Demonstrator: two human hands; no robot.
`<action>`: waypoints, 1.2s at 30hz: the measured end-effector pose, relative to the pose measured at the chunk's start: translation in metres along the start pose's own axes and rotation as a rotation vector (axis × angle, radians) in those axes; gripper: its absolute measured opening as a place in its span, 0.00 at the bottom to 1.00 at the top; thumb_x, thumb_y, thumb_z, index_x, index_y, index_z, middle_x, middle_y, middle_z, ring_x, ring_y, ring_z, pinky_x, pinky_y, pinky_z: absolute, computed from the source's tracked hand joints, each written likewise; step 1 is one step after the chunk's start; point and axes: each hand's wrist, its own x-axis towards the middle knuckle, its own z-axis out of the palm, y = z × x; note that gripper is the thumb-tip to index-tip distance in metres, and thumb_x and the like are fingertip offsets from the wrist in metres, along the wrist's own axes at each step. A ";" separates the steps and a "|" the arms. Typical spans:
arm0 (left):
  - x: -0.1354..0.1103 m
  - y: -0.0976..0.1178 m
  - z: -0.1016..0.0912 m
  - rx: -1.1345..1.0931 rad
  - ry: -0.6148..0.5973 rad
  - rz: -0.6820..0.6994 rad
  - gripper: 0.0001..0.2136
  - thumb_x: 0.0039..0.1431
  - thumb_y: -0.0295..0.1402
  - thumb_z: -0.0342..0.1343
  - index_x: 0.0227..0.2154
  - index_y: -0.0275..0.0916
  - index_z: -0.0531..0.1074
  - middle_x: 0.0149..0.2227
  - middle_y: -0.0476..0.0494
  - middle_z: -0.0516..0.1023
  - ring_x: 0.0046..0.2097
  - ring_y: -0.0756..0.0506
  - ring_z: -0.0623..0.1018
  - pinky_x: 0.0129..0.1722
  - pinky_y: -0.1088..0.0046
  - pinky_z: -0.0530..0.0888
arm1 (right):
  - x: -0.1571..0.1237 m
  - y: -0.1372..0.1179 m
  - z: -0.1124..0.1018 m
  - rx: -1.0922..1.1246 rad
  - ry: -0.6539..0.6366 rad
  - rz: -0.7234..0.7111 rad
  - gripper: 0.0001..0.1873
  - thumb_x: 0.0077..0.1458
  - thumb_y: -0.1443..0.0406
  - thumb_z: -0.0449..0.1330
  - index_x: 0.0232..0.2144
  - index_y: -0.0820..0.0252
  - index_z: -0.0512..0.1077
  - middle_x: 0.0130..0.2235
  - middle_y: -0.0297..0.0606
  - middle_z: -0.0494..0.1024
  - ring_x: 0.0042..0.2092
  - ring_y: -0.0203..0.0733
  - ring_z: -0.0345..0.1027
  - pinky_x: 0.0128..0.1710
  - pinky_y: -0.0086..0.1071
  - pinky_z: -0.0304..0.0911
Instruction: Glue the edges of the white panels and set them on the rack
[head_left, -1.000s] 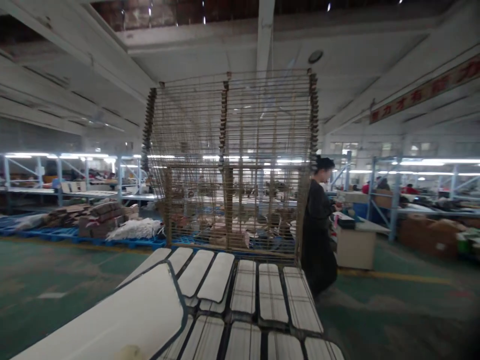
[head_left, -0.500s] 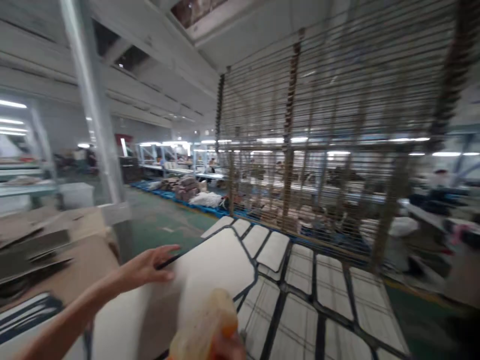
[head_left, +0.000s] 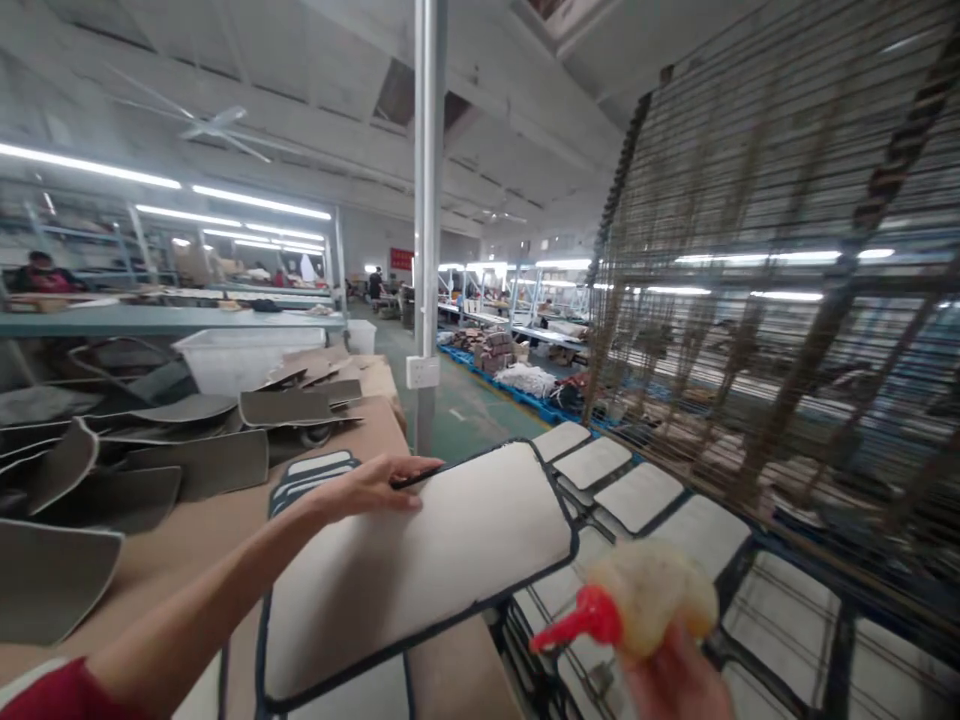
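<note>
The panel [head_left: 420, 560], white with a dark rim, lay flat and its nearer part rested on the brown tabletop [head_left: 210, 530], while its far right corner stood out over the edge toward the rack [head_left: 757, 300]. The left hand [head_left: 375, 488] was at the far left edge of the panel, and its fingers [head_left: 420, 470], almost straight, held the dark rim together with the thumb. The right hand [head_left: 675, 680] was low at the bottom of the view, only partly seen, with its fingers closed around the lower part of a bottle [head_left: 649, 600]. This bottle was soft and yellowish, and its red nozzle pointed left, toward the near right edge of the panel but apart from it. Under the bottle, more white pieces [head_left: 637, 495] lay side by side on a wire shelf of the rack. On the tabletop to the left, grey pieces [head_left: 150, 440] were piled loosely. Behind them stood a white tub [head_left: 225, 355], and a pillar [head_left: 429, 200] rose just beyond the tabletop.
</note>
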 end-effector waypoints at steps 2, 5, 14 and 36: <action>-0.021 0.001 -0.007 -0.041 -0.026 -0.070 0.39 0.53 0.48 0.73 0.68 0.44 0.77 0.51 0.44 0.89 0.51 0.34 0.84 0.46 0.69 0.78 | 0.021 -0.031 0.024 0.009 0.244 -0.150 0.27 0.32 0.50 0.87 0.36 0.45 0.87 0.39 0.37 0.89 0.36 0.47 0.85 0.38 0.31 0.82; -0.046 0.014 -0.013 -0.123 -0.127 -0.122 0.37 0.55 0.49 0.73 0.67 0.45 0.78 0.55 0.45 0.87 0.52 0.34 0.84 0.47 0.70 0.79 | 0.048 -0.064 0.063 -0.070 0.267 -0.265 0.36 0.20 0.51 0.89 0.37 0.47 0.86 0.43 0.37 0.88 0.37 0.45 0.83 0.38 0.31 0.81; -0.084 0.038 -0.023 -0.133 -0.200 -0.149 0.28 0.51 0.49 0.77 0.55 0.47 0.87 0.56 0.48 0.88 0.59 0.31 0.82 0.58 0.66 0.78 | 0.080 -0.070 0.090 -0.263 -0.004 -0.289 0.29 0.21 0.51 0.87 0.29 0.48 0.82 0.34 0.38 0.85 0.33 0.48 0.80 0.31 0.36 0.80; -0.087 0.036 -0.029 -0.106 -0.308 -0.129 0.35 0.51 0.47 0.76 0.62 0.44 0.82 0.62 0.46 0.84 0.63 0.32 0.80 0.62 0.69 0.74 | 0.066 -0.085 0.108 -0.380 -0.070 -0.197 0.49 0.12 0.46 0.87 0.44 0.44 0.83 0.36 0.39 0.86 0.31 0.48 0.81 0.29 0.32 0.79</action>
